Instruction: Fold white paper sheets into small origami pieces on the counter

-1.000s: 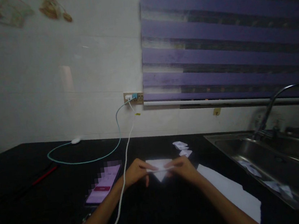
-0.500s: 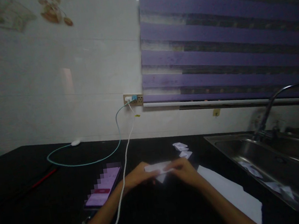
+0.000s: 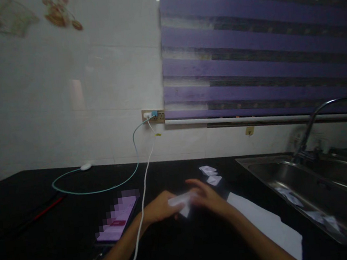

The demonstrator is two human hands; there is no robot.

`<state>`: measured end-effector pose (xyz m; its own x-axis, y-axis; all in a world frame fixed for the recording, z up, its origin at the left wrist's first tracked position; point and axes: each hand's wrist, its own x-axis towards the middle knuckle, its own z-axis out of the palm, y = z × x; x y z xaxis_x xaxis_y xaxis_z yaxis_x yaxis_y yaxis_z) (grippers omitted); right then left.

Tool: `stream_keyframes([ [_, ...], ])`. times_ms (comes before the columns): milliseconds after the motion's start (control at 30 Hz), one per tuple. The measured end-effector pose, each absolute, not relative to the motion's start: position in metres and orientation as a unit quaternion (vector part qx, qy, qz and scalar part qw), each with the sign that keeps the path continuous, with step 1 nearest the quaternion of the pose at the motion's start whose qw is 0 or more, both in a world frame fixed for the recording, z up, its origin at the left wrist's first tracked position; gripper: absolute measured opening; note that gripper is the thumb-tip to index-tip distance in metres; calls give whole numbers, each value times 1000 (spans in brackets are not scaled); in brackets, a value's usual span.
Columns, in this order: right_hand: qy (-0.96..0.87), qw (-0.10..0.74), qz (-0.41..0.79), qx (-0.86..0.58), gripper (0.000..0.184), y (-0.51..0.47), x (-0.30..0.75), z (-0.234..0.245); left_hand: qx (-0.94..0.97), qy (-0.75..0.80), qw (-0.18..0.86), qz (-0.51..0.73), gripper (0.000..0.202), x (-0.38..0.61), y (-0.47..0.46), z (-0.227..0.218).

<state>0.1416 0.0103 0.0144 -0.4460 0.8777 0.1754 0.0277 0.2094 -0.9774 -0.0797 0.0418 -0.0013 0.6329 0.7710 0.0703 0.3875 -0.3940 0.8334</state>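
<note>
A small folded white paper (image 3: 181,200) is held above the dark counter, a pointed flap hanging from its lower side. My left hand (image 3: 163,206) pinches its left end between thumb and fingers. At its right end is my right hand (image 3: 203,196), index finger raised and the other fingers smeared by motion; whether they grip the paper cannot be made out. Just beyond my right hand lie two folded paper pieces (image 3: 214,180). Under my right forearm spreads a stack of white paper sheets (image 3: 263,222).
A phone (image 3: 118,221) with a lit screen lies left of my left forearm. A white cable (image 3: 145,184) runs from the wall socket (image 3: 160,115) across that arm. At right is a steel sink (image 3: 309,185) with a curved faucet (image 3: 310,123); folded papers (image 3: 289,196) rest along its edge.
My right hand has loosened from its pinch, its index finger lifting. The folded paper has tilted slightly while my left hand keeps hold of it. The view has shifted a little.
</note>
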Motion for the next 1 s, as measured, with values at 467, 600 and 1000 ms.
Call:
stream_keyframes([
  [467, -727, 375, 380, -431, 36, 14, 132, 5, 796, 400, 401, 216, 54, -78, 28, 7],
  [600, -750, 360, 355, -427, 36, 14, 132, 5, 804, 354, 420, 227, 51, -77, 32, 2],
  [1000, -766, 365, 306, -432, 30, 13, 136, 7, 817, 269, 458, 224, 46, -78, 36, 1],
])
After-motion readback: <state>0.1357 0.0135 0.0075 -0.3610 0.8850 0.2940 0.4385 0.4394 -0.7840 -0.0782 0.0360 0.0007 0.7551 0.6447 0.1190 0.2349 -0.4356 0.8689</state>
